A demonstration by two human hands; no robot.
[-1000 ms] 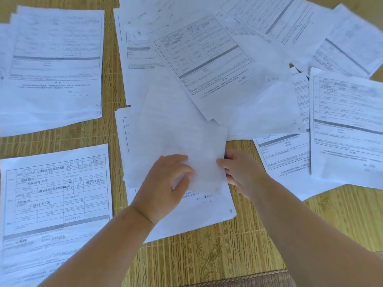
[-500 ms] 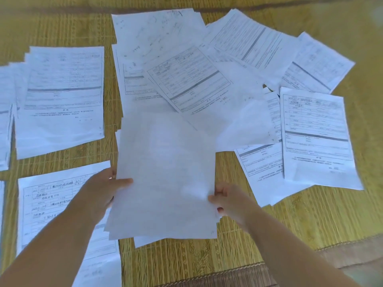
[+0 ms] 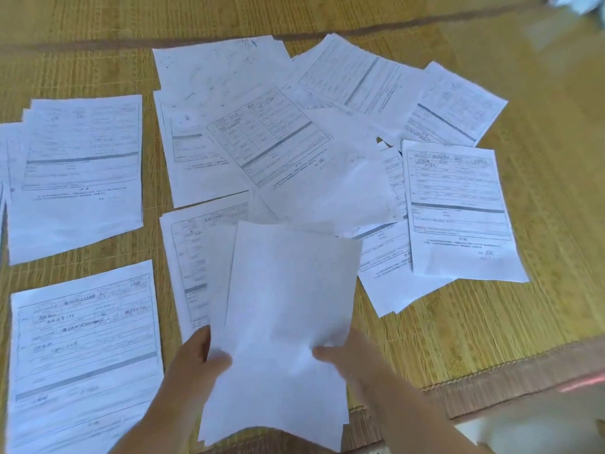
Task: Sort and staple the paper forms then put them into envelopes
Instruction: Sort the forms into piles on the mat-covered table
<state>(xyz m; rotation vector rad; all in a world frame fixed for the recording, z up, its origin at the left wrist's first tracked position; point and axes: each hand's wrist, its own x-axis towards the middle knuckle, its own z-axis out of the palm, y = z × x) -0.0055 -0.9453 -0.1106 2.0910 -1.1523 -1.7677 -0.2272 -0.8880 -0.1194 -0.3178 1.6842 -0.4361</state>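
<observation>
Both my hands hold a small stack of blank-side-up sheets (image 3: 288,309) lifted above the bamboo mat (image 3: 540,158). My left hand (image 3: 196,358) grips its left edge with the thumb on top. My right hand (image 3: 347,352) pinches its right edge, thumb over the paper. Under the stack lies a printed form (image 3: 193,257). A loose heap of overlapping forms (image 3: 268,139) fills the middle. Sorted piles lie at the far left (image 3: 82,172) and near left (image 3: 85,348). Two more forms lie at right (image 3: 458,208).
The mat's woven border (image 3: 523,378) runs along the near right edge, with a pale surface (image 3: 540,430) beyond it. Something white, blurred, shows at the top right corner (image 3: 576,3). No stapler or envelopes are in view.
I have lifted the blank-side stack off the centre heap and pulled it toward me. My left hand shifted from the top to the left edge. The view tilted, showing more mat.
</observation>
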